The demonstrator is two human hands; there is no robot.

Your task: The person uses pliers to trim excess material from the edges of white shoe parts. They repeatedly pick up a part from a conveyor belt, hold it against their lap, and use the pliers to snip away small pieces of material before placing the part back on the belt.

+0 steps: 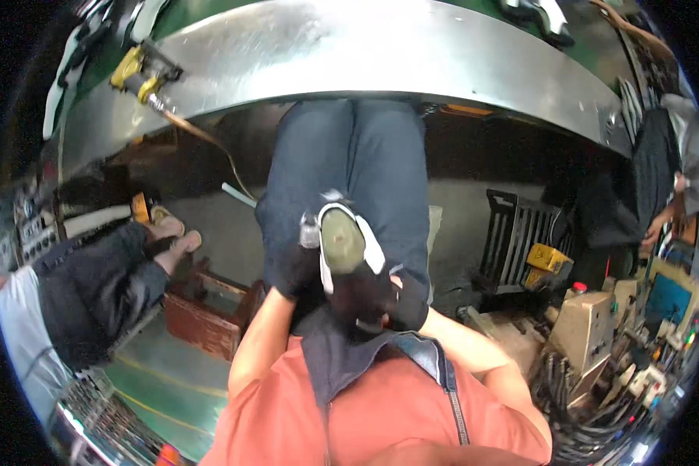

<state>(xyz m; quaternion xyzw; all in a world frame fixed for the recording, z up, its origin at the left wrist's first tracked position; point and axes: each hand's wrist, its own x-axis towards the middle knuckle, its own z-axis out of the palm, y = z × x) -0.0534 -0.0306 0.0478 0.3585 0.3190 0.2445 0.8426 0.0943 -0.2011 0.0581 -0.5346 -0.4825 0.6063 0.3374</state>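
A shoe with a white rim around an olive-green oval face lies over my lap, its dark near end close to my body. My left hand, in a black glove, is closed on its left side. A small silvery piece shows at that hand's fingertips; I cannot make out what it is. My right hand, also black-gloved, grips the near right part of the shoe. Some of its fingers are hidden in the dark blur there.
A metal-edged bench crosses in front, holding a yellow nail gun with a hose. Left are a seated person and a wooden stool. Right stand a slatted rack, a machine with a red button and another person.
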